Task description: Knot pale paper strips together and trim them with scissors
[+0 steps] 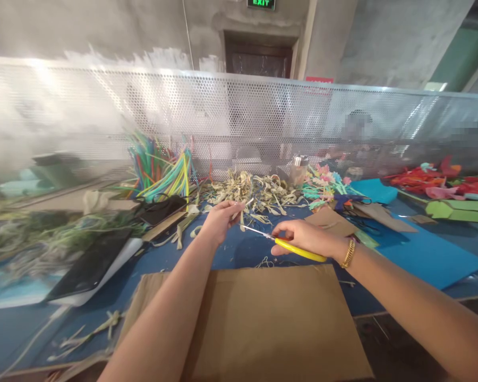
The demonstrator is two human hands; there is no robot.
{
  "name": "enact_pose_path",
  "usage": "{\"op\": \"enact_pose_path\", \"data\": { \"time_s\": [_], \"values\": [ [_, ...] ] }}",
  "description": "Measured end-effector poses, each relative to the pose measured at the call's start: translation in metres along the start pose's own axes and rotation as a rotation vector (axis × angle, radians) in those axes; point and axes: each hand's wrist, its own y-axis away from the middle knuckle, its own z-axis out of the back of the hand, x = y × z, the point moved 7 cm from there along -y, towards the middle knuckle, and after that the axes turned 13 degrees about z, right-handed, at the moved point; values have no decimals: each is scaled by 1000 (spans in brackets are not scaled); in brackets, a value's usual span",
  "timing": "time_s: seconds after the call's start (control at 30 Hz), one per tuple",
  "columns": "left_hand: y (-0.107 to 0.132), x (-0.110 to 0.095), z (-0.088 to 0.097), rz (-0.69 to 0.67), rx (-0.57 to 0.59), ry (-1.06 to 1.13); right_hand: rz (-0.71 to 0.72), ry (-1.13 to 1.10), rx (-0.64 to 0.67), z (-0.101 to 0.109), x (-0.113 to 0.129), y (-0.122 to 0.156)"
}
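My right hand point(302, 237) is closed round the yellow handles of a pair of scissors point(281, 242), whose blades point left toward my left hand. My left hand point(220, 217) is pinched on a thin pale strip point(242, 218) at the edge of a heap of pale paper strips point(255, 192). A gold bracelet point(348, 253) sits on my right wrist. Both forearms reach over a brown sheet of paper point(271, 323) lying on the blue table top point(239, 249).
A bundle of coloured straws point(163, 170) stands at the back left beside a black pouch point(161, 209). A dark tablet point(91, 265) lies at the left. Blue sheets point(422, 254), brown paper pieces point(330, 220), coloured paper flowers point(326, 185) and a green box point(460, 209) lie right. A perforated metal screen point(239, 116) bounds the back.
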Motion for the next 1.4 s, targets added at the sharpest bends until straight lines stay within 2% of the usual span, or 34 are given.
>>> {"op": "enact_pose_path", "data": {
  "time_s": [0.33,0.6,0.77,0.87,0.93,1.03,1.13,1.23,1.4],
  "values": [
    [-2,3,-2,20,30,-60,-17,66,-11,4,3,3],
    [1,3,-5,10,34,-77,-10,27,-2,2,-1,4],
    [-2,2,-1,12,2,-55,25,-9,73,2,11,17],
    [-4,0,3,-8,-29,-28,77,-91,45,4,18,30],
    [-7,0,8,-7,-67,1,56,-152,-43,7,12,35],
    [-12,2,15,13,-116,4,-24,-161,-255,17,-16,35],
    [-16,4,19,12,-126,-21,-164,59,-463,29,-49,30],
    [-17,5,19,3,-137,-72,-290,311,-448,30,-69,20],
    [-15,4,18,30,-183,-106,-380,591,-351,30,-76,0]
  ]
}}
